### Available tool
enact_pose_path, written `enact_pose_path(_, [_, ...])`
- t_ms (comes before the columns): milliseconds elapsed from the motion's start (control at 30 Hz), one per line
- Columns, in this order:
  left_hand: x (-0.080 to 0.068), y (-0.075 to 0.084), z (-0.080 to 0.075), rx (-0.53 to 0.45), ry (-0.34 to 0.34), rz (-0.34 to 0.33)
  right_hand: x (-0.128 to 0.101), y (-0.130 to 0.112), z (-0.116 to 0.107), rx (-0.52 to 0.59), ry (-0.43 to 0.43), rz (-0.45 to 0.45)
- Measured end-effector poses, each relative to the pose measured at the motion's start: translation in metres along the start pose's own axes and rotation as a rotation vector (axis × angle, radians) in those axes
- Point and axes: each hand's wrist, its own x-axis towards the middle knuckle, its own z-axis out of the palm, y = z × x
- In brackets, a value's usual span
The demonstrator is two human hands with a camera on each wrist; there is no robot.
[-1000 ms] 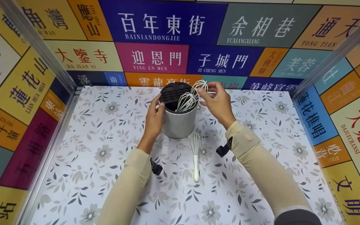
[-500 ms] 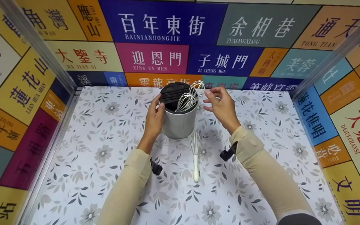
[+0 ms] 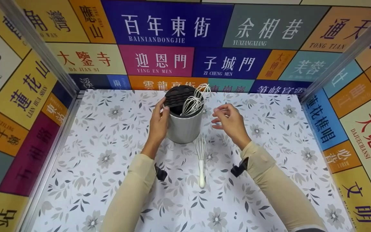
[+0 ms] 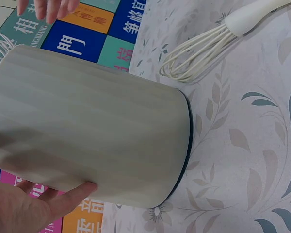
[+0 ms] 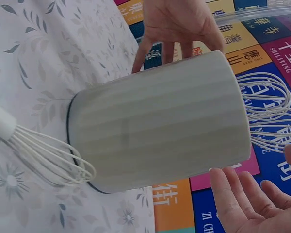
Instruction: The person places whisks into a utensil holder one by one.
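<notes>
A grey ribbed holder [image 3: 184,128] with a black slotted insert stands upright on the floral tabletop [image 3: 92,161]. A white wire whisk [image 3: 195,100] stands in it, head up and leaning right. My left hand [image 3: 159,120] grips the holder's left side [image 4: 87,141], fingers curled around its far side [image 5: 177,22]. My right hand [image 3: 229,120] hovers to the right of the holder, fingers relaxed and holding nothing [image 5: 247,199]. A second whisk [image 3: 201,158] with a white handle lies flat just in front of the holder [image 4: 203,46].
Colourful sign-patterned walls [image 3: 172,48] enclose the tabletop on three sides, with metal corner rails [image 3: 37,48]. Black camera mounts sit on both wrists [image 3: 238,169].
My right hand let go of the whisk head in the holder and drew back down and to the right. The left hand and holder stayed put.
</notes>
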Motion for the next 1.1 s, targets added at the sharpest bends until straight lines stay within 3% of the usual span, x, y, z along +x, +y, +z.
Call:
enact_pose_path(700, [-0.001,0.001,-0.001,-0.034,-0.016,-0.015,-0.043,0.064,0.011,-0.121,-0.112,0.178])
enact_pose_path(1100, [0.001,-0.002,0.0,0.005,-0.004,0.004,-0.063,0.096,0.024,-0.19,-0.132,0.26])
